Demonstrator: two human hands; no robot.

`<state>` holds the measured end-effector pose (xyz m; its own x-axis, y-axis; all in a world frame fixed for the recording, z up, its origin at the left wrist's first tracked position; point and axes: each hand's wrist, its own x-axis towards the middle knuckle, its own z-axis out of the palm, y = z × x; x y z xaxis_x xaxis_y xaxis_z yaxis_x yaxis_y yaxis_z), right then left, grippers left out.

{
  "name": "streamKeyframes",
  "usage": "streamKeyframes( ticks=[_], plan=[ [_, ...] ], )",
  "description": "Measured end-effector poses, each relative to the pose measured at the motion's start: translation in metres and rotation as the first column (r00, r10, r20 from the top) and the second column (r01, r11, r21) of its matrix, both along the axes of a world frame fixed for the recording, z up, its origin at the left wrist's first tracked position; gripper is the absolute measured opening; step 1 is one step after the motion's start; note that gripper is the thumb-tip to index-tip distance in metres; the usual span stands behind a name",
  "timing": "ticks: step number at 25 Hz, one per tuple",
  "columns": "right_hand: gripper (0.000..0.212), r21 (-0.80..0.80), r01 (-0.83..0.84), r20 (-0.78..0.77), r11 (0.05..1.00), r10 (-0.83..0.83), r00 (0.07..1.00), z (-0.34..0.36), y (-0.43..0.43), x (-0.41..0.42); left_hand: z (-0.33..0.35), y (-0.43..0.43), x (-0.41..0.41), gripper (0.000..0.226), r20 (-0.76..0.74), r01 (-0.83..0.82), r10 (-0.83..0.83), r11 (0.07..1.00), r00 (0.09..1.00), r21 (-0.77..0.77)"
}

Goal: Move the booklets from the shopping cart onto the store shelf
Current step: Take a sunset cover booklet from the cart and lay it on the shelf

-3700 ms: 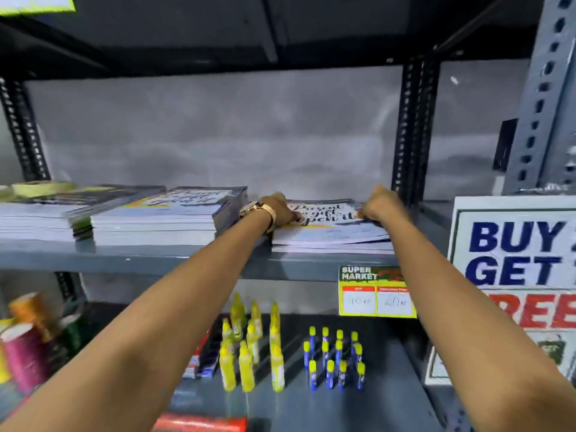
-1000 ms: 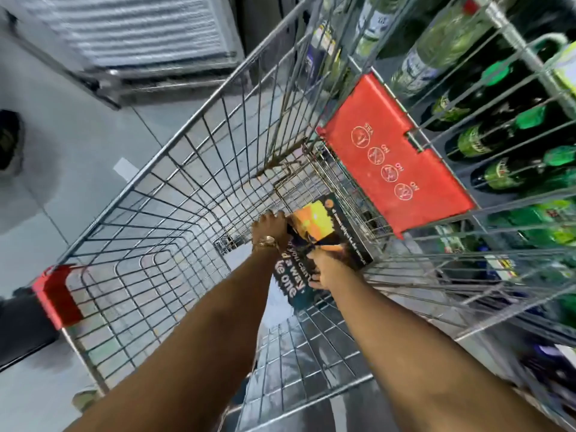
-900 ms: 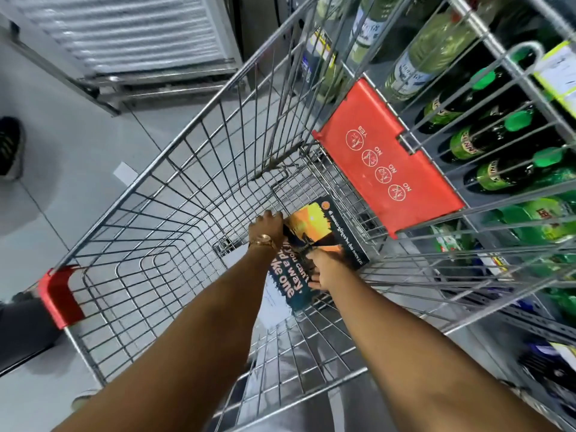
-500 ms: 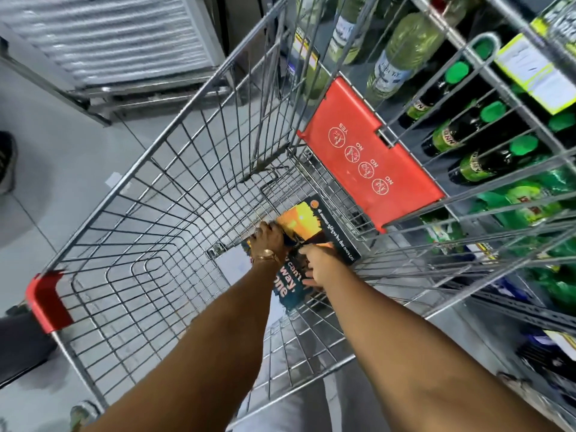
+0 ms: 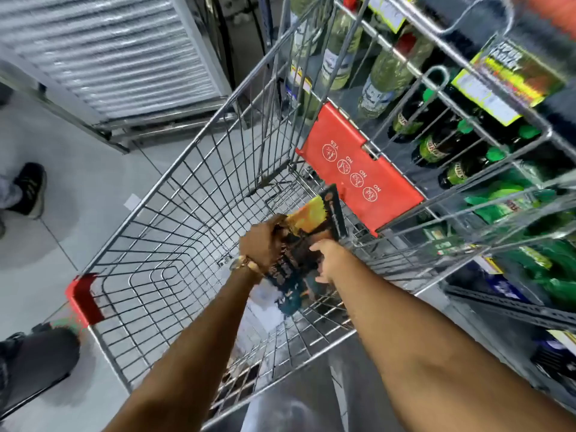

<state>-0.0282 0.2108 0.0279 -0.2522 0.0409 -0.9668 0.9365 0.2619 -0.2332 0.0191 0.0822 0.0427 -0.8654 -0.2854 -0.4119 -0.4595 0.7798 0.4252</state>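
1. On the far left a bystander's black shoe [image 5: 29, 190] stood on the tiled floor, well clear of the shopping cart [image 5: 174, 213].
2. The cart's red corner bumper [image 5: 82, 299] faced the camera; its wire basket held little else that could be made out besides a pale sheet under the hands.
3. The left hand [image 5: 263, 244], a watch at the wrist, was closed around the left edge of the booklets [image 5: 307, 244], which were tilted up inside the cart, near its red seat flap [image 5: 358, 179].
4. The right hand [image 5: 330, 260] pressed against the booklets' right side, fingers curled on the cover; motion blur hid how firm that hold was.
5. Likely risks: the glossy bundle could fan out and slip from a loose two-sided hold, or a corner could catch the basket wires or the flap on the way up.
6. Green bottles [image 5: 436, 148] lay on racks to the right, beyond the cart wall; a wide swing toward the shelf could knock them.
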Motion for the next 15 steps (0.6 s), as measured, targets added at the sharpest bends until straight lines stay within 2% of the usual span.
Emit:
streamKeyframes(
  ticks=[1,2,4,6,7,10,11,12,13,15],
  plan=[
    [0.023,-0.015,-0.024,-0.008,1.000,0.024,1.000,0.014,0.005,-0.004,0.023,-0.006,0.000,0.031,-0.067,-0.055,0.056,0.998,0.996,0.020],
    [0.023,-0.034,-0.017,-0.046,0.999,0.015,0.999,0.034,0.007,-0.009,0.045,-0.015,-0.002,0.032,-0.139,-0.091,0.100,0.993,0.985,0.072],
    [0.038,-0.130,0.078,-0.111,0.988,-0.093,0.989,0.072,0.014,-0.018,0.092,-0.032,-0.012,0.030,-0.251,-0.108,0.185,0.950,0.950,0.291],
    [0.039,-0.123,-0.049,-0.242,0.991,0.018,0.970,0.100,0.024,-0.016,0.136,-0.037,-0.022,0.015,-0.302,-0.088,0.302,0.824,0.904,0.560],
    [0.034,-0.141,-0.058,-0.285,0.988,0.016,0.958,0.117,0.031,-0.021,0.162,-0.034,-0.028,0.010,-0.340,-0.070,0.362,0.768,0.868,0.637],
    [0.023,-0.226,-0.039,-0.504,0.973,-0.082,0.860,0.194,0.071,-0.036,0.224,-0.016,-0.052,0.019,-0.430,0.002,0.466,0.676,0.774,0.737],
    [0.033,-0.263,-0.053,-0.596,0.963,-0.119,0.794,0.223,0.091,-0.038,0.244,-0.006,-0.058,0.022,-0.466,0.056,0.471,0.655,0.749,0.753],
    [0.040,-0.296,-0.082,-0.710,0.952,-0.162,0.685,0.254,0.111,-0.041,0.261,0.006,-0.064,0.023,-0.497,0.112,0.473,0.634,0.727,0.766],
    [0.038,-0.310,-0.110,-0.820,0.944,-0.207,0.533,0.286,0.131,-0.041,0.280,0.022,-0.074,0.023,-0.529,0.170,0.468,0.614,0.708,0.771],
    [0.038,-0.268,-0.110,-0.938,0.957,-0.233,0.258,0.333,0.165,-0.043,0.322,0.059,-0.086,0.020,-0.605,0.297,0.422,0.596,0.675,0.746]
  ],
)
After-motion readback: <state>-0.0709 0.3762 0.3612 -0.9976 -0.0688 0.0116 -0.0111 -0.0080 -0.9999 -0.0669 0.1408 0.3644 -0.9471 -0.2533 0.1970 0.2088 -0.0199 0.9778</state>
